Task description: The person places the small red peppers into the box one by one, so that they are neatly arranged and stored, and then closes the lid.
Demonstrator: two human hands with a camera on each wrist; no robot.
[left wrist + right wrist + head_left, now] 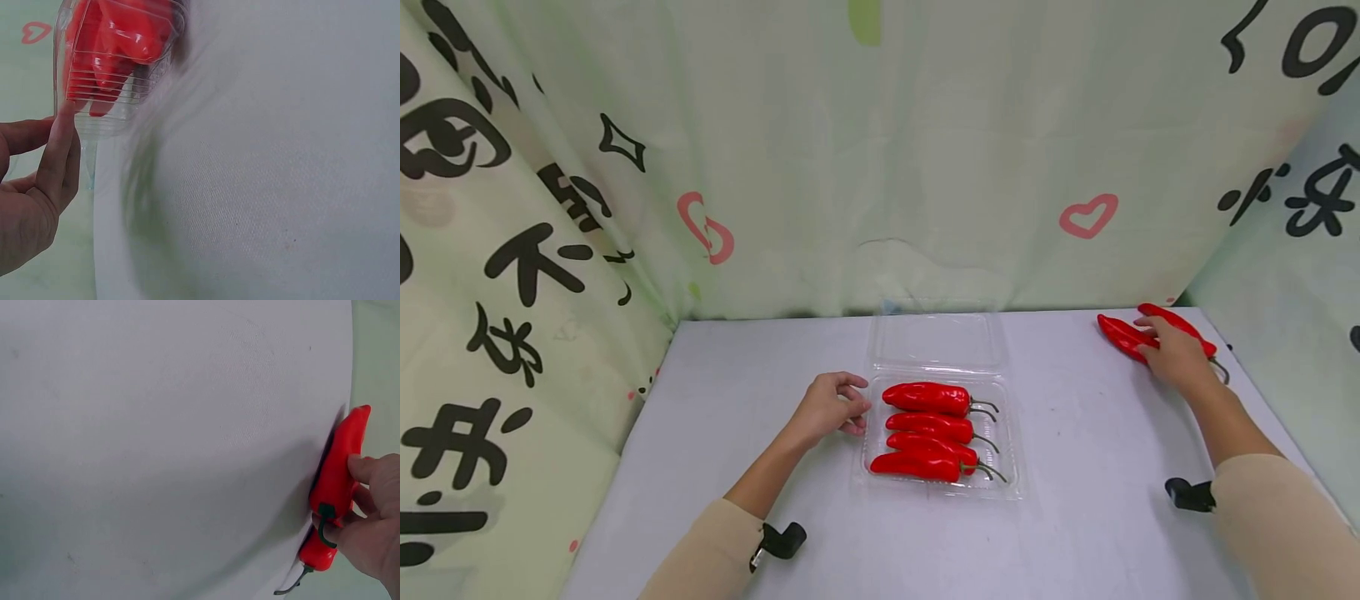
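Left hand was found free of any load, its fingers loosely extended at the left side of a clear plastic box. In the left wrist view the fingertips appeared to meet the wall of the box; whether they pressed on it could not be determined. Right hand was grasping one red pepper between thumb and fingers at the far right corner of the desk. Whether that pepper had left the desk surface could not be confirmed. A second pepper lay just beside it, partly behind the hand.

The box stood near the middle of the desk, its lid laid back toward the rear edge. Inside, four red peppers were visible, stacked closely in a row with their stems to the right. More stems showed than bodies, so a further pepper underneath could not be ruled out.

Judged from this layout, the filling of the box was more than half done. Outstanding items were assessed as the grasped pepper and its neighbour, both well apart from the box, and the lid, not yet closed over the contents.
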